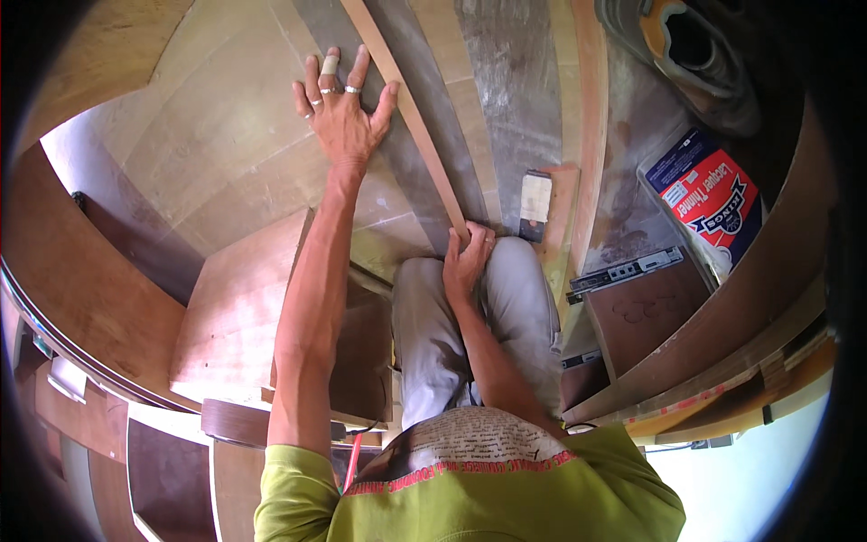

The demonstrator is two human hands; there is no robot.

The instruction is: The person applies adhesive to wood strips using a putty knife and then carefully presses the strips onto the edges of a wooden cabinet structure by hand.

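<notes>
A long, narrow wooden strip (pixel 411 113) slants from the top of the view down to my knees. My right hand (pixel 468 257) is closed around its lower end, just above my lap. My left hand (pixel 345 122) lies palm down to the left of the strip, fingers spread, with the thumb against the strip's edge. Rings and a tan wrap show on the left fingers. Under both hands lies a broad wooden surface (pixel 235 117) with alternating pale and grey bands.
Right of my knees lies a small dark block (pixel 535 206) with a pale patch. Farther right are a red, white and blue container (pixel 709 203), a metal drawer slide (pixel 628 273) and a grey object with an orange-rimmed opening (pixel 691 45). A wooden box (pixel 239 303) stands left.
</notes>
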